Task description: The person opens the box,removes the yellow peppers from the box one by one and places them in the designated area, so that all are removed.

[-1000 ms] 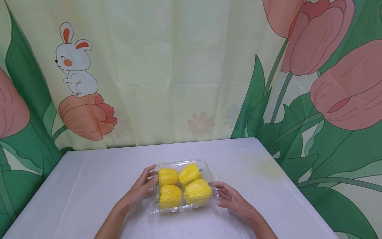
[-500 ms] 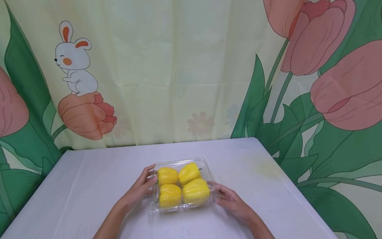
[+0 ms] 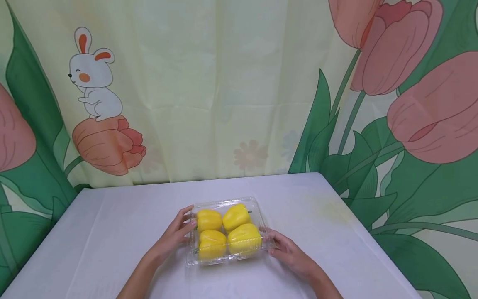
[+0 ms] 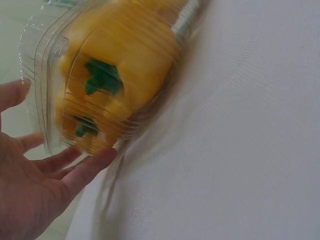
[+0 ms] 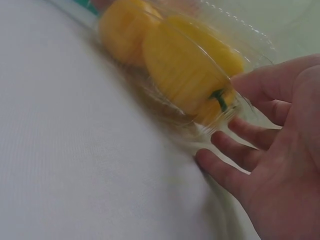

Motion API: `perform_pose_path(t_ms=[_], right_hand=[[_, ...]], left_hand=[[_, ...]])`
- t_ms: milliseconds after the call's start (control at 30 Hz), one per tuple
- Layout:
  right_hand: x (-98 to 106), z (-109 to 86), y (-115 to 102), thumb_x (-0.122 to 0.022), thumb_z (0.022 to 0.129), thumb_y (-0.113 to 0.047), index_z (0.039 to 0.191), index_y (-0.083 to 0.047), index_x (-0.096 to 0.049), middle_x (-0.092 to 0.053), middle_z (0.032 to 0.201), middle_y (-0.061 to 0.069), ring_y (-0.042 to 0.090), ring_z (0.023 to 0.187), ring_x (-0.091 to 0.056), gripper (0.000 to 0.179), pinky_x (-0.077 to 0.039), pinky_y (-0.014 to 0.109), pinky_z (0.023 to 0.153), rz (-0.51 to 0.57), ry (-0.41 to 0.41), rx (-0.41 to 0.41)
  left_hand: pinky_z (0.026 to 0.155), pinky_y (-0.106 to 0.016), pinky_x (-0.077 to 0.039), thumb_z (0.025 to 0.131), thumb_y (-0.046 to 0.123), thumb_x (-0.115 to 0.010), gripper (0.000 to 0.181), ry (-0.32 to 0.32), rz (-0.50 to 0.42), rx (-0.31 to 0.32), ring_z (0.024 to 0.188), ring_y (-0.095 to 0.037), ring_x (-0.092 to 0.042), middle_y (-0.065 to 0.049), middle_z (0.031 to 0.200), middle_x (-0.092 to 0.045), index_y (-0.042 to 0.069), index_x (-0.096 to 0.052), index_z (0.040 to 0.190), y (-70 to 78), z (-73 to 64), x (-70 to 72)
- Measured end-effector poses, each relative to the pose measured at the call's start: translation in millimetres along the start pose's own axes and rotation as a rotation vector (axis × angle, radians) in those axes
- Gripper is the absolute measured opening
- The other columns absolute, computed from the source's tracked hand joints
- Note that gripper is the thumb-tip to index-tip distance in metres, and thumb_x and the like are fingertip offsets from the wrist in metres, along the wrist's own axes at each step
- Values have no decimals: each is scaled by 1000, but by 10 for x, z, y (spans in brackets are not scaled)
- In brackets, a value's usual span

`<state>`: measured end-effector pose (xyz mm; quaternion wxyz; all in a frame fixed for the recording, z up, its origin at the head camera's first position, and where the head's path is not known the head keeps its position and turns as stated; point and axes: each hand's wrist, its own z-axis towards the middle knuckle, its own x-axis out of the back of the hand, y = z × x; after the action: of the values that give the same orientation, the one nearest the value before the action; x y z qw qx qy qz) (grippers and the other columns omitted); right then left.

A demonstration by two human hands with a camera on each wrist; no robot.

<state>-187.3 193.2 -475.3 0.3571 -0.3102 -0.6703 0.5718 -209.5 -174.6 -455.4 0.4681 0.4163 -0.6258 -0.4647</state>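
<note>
The right hand (image 3: 287, 251) has moved inward: a second ago its fingertips lay at the outer edge of the box (image 3: 224, 202), and now they overlap its right wall in the head view. The front-right pepper of the four peppers (image 3: 244, 238) also sits slightly further left, while the box has hardly shifted. The left hand (image 3: 173, 236) stays along the left wall. As I judge it, the box is now steadied between two hands on opposite sides.

Neither hand is clenched. The left has its fingers spread and fairly straight; its digits touch or lie very near the box's rim and lower wall. The right is cupped loosely, its thumb by the rim and its other fingers spread near the lower wall. I cannot tell how firmly either presses, and neither wraps right round the box.

The box seems to rest on the table (image 3: 130, 216), its lid apparently down over the peppers. Green stems (image 4: 102, 77) show through the left wall, and another stem shows near the right wall. Behind the box, beyond the table, hangs a curtain (image 3: 179, 83) printed with flowers and a rabbit.
</note>
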Motion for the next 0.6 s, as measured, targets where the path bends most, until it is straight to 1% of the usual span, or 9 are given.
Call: perform_pose_path(t_ms=[200, 367, 600], right_hand=[[10, -5, 3, -55, 97, -17, 130, -2, -50, -20, 161, 13, 37, 150, -10, 37, -38, 7, 101, 4, 10, 13], [9, -22, 1, -56, 96, -14, 120, 4, -48, -23, 160, 15, 40, 149, -14, 31, -40, 9, 101, 10, 20, 28], [13, -17, 3, -56, 97, -15, 111, 4, -46, -26, 159, 15, 41, 148, -18, 26, -41, 11, 103, -11, 33, 23]], left_hand=[[96, -49, -52, 97, 42, -52, 61, 10, 5, -3, 139, -40, -37, -17, 154, -32, 28, -25, 150, -2, 3, 1], [97, -50, -52, 96, 45, -53, 64, 18, 14, 14, 139, -41, -36, -17, 154, -32, 28, -25, 150, 12, 5, -6], [98, -50, -51, 96, 46, -52, 64, 24, 27, 18, 140, -40, -35, -16, 155, -32, 29, -24, 150, 13, -4, -13]])
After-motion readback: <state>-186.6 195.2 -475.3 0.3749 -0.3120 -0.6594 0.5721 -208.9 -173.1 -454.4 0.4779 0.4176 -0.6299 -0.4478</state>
